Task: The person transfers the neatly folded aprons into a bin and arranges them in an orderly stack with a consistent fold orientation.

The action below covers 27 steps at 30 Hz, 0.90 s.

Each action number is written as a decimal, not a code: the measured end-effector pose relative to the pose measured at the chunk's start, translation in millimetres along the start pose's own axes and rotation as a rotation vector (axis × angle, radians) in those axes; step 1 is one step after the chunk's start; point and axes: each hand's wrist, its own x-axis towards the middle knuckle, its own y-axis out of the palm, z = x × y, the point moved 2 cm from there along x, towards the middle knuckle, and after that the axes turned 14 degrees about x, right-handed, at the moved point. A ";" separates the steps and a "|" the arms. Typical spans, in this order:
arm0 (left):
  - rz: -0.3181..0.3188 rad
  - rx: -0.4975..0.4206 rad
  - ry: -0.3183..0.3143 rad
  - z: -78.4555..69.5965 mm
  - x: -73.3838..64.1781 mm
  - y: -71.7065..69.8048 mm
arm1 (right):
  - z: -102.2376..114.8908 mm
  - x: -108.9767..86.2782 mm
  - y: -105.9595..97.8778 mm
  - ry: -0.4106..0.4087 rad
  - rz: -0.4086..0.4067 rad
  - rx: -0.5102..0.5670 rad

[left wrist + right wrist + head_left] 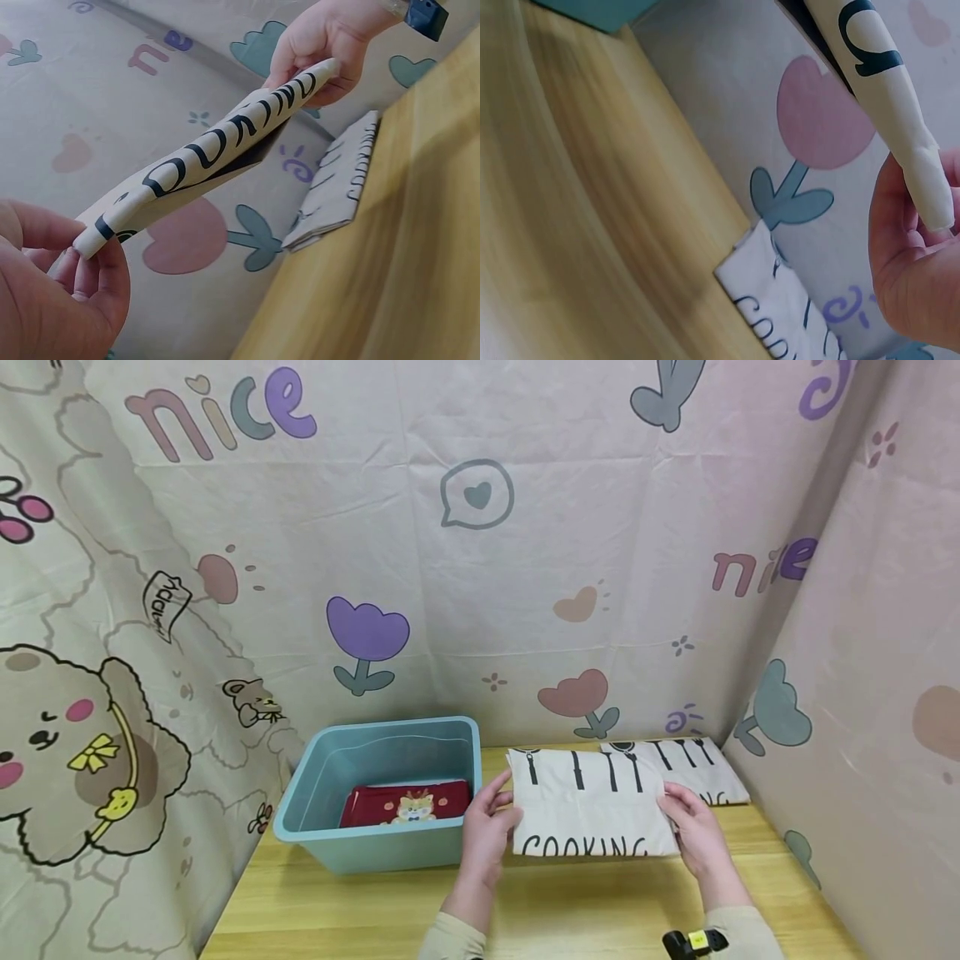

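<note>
A folded white cloth (pixel 592 806) printed with dark utensils and the word COOKING is held up above the table. My left hand (pixel 487 827) pinches its left edge, thumb on the near side. At the opposite edge my right hand (pixel 696 828) grips it the same way. The left wrist view shows the cloth (pixel 225 146) as a layered fold stretched between the left hand (pixel 67 285) and the right hand (pixel 326 45). In the right wrist view the right hand (pixel 915 262) holds the cloth's end.
A second folded white cloth (pixel 720 772) with similar print lies at the table's back right. To the left stands a blue plastic bin (pixel 375 852) with a dark red item (pixel 367 806) bearing a cartoon animal inside. Printed curtains (pixel 480 577) surround the wooden table (pixel 360 910).
</note>
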 end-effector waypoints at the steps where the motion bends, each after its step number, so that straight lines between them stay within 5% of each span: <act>1: -0.002 0.001 0.003 -1.7 0.1 -1.9 | 0.9 0.1 2.6 -0.001 0.003 0.007; 27: -0.092 0.088 0.081 -22.8 13.3 -52.5 | 2.8 1.8 68.6 0.007 -0.051 0.046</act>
